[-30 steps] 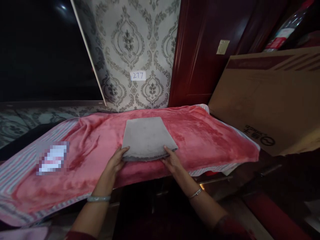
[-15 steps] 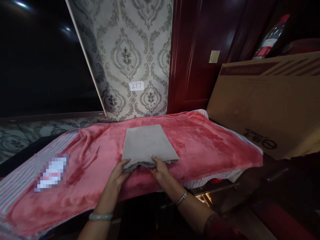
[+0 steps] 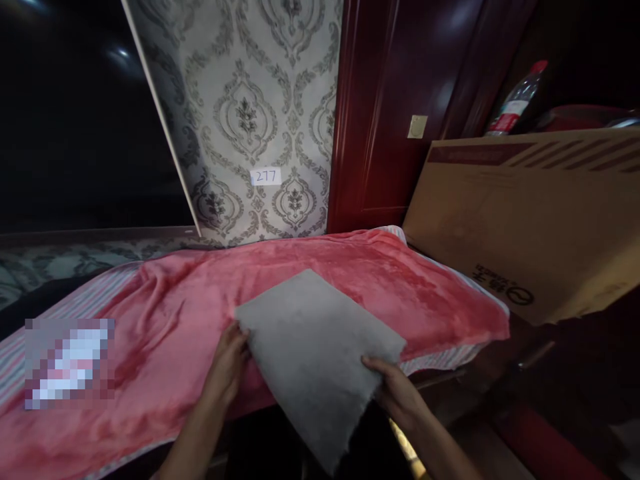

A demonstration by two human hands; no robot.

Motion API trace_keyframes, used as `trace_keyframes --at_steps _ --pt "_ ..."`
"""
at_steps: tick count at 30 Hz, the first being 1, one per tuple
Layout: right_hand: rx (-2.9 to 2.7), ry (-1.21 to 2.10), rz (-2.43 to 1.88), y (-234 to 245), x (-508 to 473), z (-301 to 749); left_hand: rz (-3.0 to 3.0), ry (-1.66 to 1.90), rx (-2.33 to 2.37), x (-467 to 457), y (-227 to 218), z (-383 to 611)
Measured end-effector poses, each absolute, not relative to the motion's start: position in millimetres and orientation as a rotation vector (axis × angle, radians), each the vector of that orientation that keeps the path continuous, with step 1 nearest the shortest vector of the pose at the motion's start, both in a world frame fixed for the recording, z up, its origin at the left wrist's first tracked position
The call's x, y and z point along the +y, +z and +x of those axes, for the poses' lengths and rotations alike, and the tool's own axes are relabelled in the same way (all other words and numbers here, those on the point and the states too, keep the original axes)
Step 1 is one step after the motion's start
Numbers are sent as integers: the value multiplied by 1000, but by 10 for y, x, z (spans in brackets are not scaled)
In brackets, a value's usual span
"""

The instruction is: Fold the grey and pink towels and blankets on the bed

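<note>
A grey folded cloth (image 3: 315, 347) is held up at the front edge of the pink blanket (image 3: 170, 333), turned cornerwise toward me. My left hand (image 3: 230, 363) grips its left edge near a corner, fingers partly behind it. On the right edge, my right hand (image 3: 395, 387) pinches the cloth with the thumb on top and the other fingers beneath. One frayed-looking edge hangs down at the lower right, and the lowest corner reaches the bottom of the view.
A blurred-out item (image 3: 70, 363) lies on the blanket at the left. At the right stands a large cardboard box (image 3: 525, 220), with a plastic bottle (image 3: 515, 103) behind its top edge. A dark screen (image 3: 85, 127) and a paper label "277" (image 3: 266, 176) are on the wall.
The cloth has come off the blanket toward me and been rotated, so a corner points down. My right hand has moved right and down, my left hand slightly left.
</note>
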State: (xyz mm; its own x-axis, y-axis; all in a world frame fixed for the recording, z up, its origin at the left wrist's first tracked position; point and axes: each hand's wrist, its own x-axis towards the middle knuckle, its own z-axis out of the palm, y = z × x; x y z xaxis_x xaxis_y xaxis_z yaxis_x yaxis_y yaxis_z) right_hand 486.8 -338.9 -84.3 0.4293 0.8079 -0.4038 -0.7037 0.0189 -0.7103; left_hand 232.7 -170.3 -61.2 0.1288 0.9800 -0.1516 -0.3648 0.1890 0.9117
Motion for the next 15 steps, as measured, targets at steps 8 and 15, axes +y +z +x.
trace_keyframes --at_steps 8,15 --pt "-65 1078 -1207 -985 -3889 5212 1713 1016 1169 -1012 -380 2746" --pt "-119 1028 -1137 -1045 -3905 5082 1845 391 1154 -616 -345 3324"
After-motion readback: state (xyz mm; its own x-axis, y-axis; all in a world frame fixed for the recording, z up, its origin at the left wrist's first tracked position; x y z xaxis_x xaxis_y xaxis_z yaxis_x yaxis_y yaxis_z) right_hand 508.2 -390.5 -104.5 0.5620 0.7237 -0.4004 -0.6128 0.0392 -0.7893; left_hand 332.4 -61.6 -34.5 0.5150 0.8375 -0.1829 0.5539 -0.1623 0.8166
